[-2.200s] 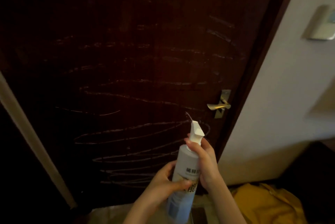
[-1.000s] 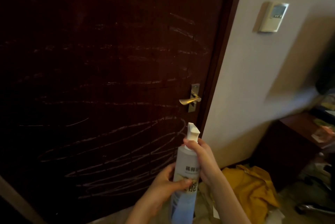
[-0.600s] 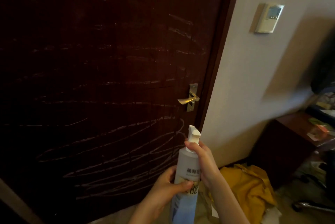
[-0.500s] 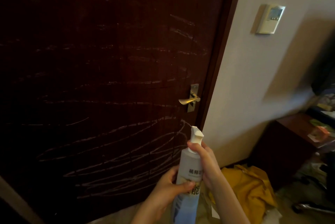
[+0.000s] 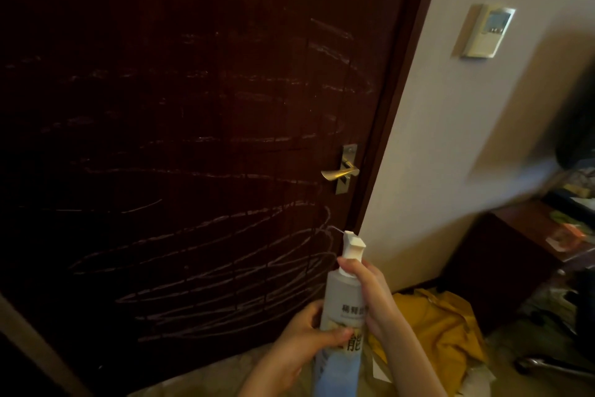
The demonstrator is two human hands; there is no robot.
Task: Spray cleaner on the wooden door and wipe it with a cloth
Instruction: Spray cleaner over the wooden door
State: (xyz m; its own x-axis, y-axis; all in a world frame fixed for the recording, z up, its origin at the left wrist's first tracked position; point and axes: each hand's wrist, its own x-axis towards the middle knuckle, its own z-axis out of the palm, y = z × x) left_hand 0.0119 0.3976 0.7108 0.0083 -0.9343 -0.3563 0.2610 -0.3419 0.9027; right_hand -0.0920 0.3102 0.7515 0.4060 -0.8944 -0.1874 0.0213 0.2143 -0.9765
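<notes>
A dark wooden door (image 5: 193,139) fills the left and middle, covered with pale looping scribble lines, mostly on its lower half. Both hands hold a tall white spray bottle (image 5: 343,306) upright in front of the door's lower right part. My left hand (image 5: 306,345) grips the bottle's body from the left, thumb across the label. My right hand (image 5: 370,293) wraps the neck, fingers on the trigger under the white nozzle. A thin stream leaves the nozzle toward the door. A yellow cloth (image 5: 441,329) lies crumpled on the floor to the right.
A brass lever handle (image 5: 341,171) sits at the door's right edge, beside the dark frame. A white wall (image 5: 450,139) carries a small control panel (image 5: 487,31). A dark wooden cabinet (image 5: 502,261) with clutter stands at right. Papers lie on the floor.
The view swung right, bringing the wall panel and cabinet into sight. Both hands kept their hold on the bottle. A thin stream now shows at the nozzle.
</notes>
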